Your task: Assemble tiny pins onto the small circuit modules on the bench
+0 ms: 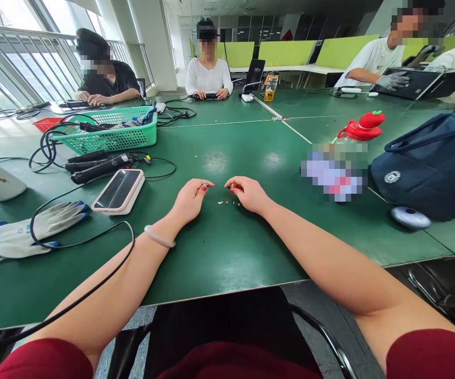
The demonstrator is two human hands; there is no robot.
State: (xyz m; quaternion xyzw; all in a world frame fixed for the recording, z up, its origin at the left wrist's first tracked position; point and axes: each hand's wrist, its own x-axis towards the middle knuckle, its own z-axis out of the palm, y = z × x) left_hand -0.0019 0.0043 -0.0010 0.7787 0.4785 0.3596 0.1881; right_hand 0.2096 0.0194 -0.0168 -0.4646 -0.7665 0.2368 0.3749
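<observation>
Just above the green tabletop (227, 263), my left hand (190, 201) is closed in a pinch, thumb against the fingers. Whatever its fingertips hold is too small to name. Facing it across a narrow gap, my right hand (249, 195) is also pinched, with a tiny dark bit at its fingertips that I cannot make out. On the table between and just below the hands lie a small whitish piece (220, 202), a tiny reddish piece (227, 202) and a small, thin metallic piece (235, 203), nearest my right hand. A pale bangle circles my left wrist.
Left of my hands are a phone (119, 189), work gloves (30, 231), a black cable (130, 231) crossing my left forearm, black devices (103, 164) and a green basket (112, 134). To the right stand a red-lidded bottle (355, 134) and a navy bag (432, 163). Several people sit around.
</observation>
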